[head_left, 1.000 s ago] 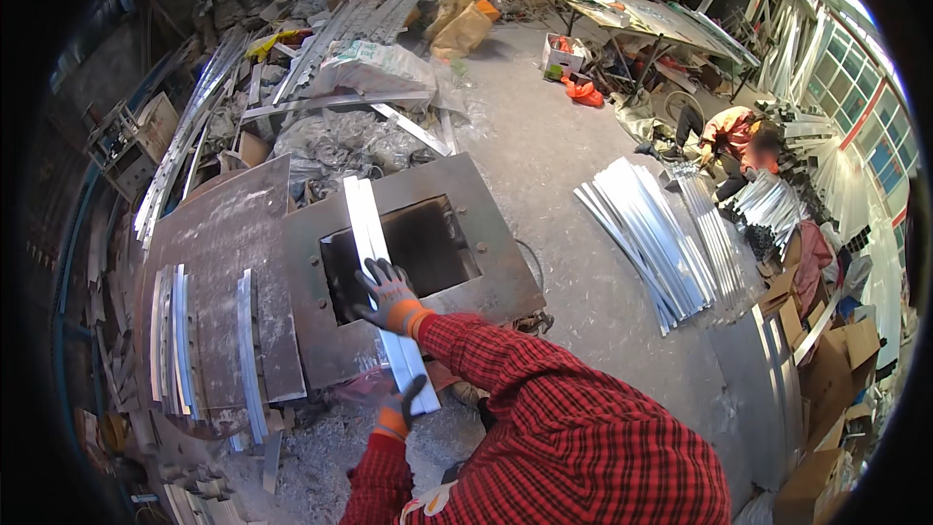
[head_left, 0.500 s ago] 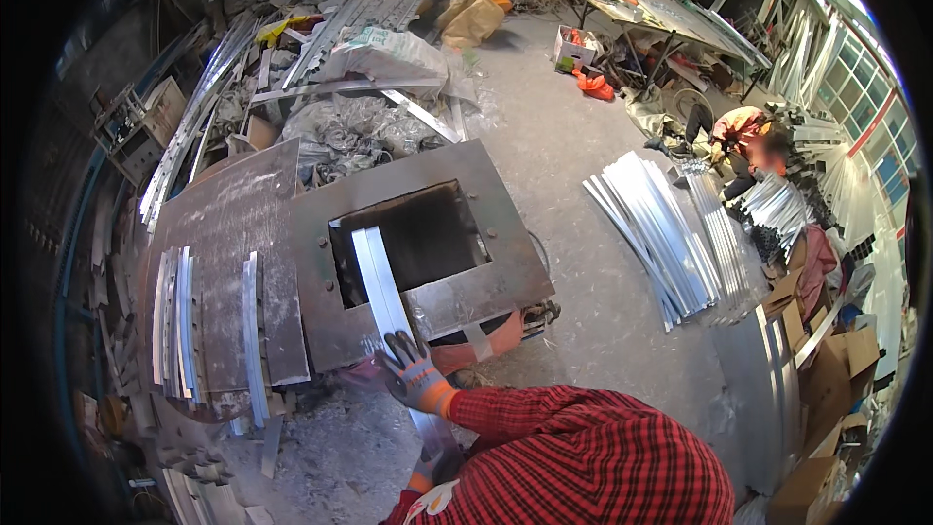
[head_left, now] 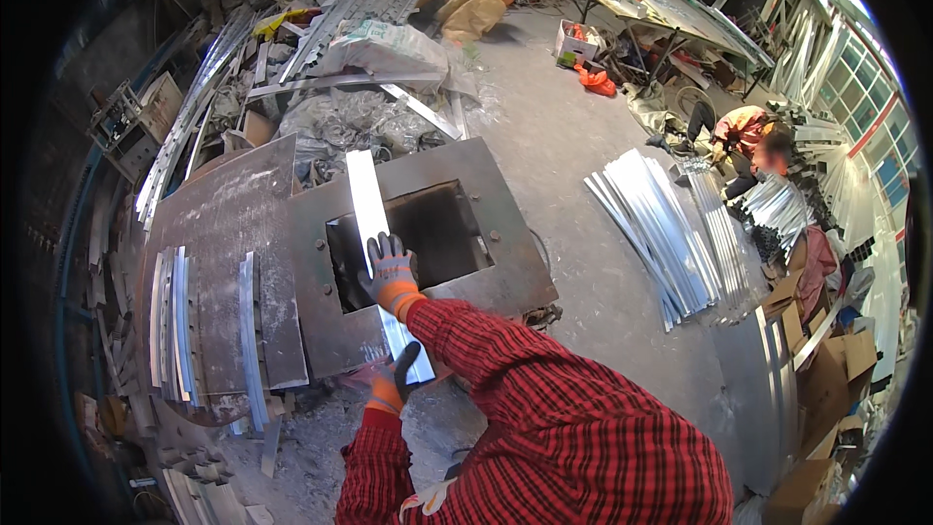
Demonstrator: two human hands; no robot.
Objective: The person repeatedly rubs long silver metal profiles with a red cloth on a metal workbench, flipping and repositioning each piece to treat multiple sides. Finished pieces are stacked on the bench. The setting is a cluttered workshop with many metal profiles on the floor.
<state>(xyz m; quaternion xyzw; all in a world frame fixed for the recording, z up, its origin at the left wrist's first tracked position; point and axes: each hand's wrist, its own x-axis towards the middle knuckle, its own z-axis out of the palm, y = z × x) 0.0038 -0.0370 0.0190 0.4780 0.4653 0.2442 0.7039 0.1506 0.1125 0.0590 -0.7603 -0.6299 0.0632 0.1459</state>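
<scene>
Surrounding the held metal strip (head_left: 371, 224): curved strips (head_left: 180, 321), rusty frame (head_left: 505, 272).

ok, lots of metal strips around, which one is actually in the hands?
The bright strip lying across the square hole in the steel plate: right hand on its middle, left hand at its near end. The other strips lie untouched in piles.

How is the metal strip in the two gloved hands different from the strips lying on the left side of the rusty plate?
The held strip is flat and straight; the strips on the left look bowed. The held strip lies across the square opening, gripped by the right hand and left hand; the left strips lie untouched in a group. The held one looks wider. Both are shiny silver metal.
</scene>
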